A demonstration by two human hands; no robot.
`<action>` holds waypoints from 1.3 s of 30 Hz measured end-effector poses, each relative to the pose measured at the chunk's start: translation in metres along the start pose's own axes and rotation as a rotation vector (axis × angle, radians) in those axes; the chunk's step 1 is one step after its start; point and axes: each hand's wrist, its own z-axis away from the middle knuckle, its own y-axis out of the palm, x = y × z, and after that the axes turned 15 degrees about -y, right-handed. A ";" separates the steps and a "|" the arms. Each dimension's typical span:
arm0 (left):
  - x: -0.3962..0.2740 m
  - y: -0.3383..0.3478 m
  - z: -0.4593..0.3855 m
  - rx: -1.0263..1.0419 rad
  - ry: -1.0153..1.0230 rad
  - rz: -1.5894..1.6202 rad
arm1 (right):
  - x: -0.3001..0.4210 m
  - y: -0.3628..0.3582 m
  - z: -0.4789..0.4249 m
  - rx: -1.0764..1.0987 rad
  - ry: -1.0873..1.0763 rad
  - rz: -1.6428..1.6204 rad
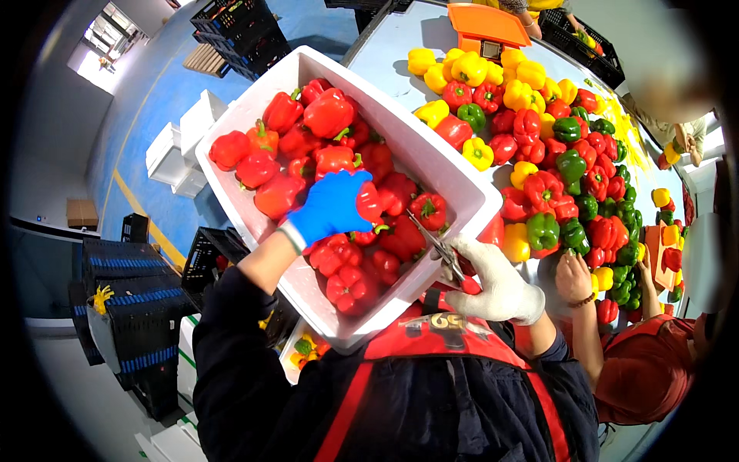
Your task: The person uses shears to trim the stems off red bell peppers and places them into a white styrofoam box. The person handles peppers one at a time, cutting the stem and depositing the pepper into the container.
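Note:
A white foam box (312,323) filled with red bell peppers (329,112) lies tilted in front of me. My left hand (332,208), in a blue glove, reaches into it with its fingers around a red bell pepper (368,202). Over the box's near right edge is my right hand (496,283), in a white knit glove. It holds metal scissors (441,248) with red on the handles; their blades point into the box beside a red pepper with a green stem (428,211). Part of my right hand's grip is hidden.
Piled yellow, red and green peppers (542,190) cover much of the pale table (392,58), with an orange scale (488,29) behind. A co-worker's hand (574,280) is close on the right. Black crates (138,300) and white foam boxes (173,150) stand at left.

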 end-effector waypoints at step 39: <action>-0.019 0.019 0.120 0.314 -0.098 2.585 | 0.010 0.030 -0.057 0.232 0.100 0.638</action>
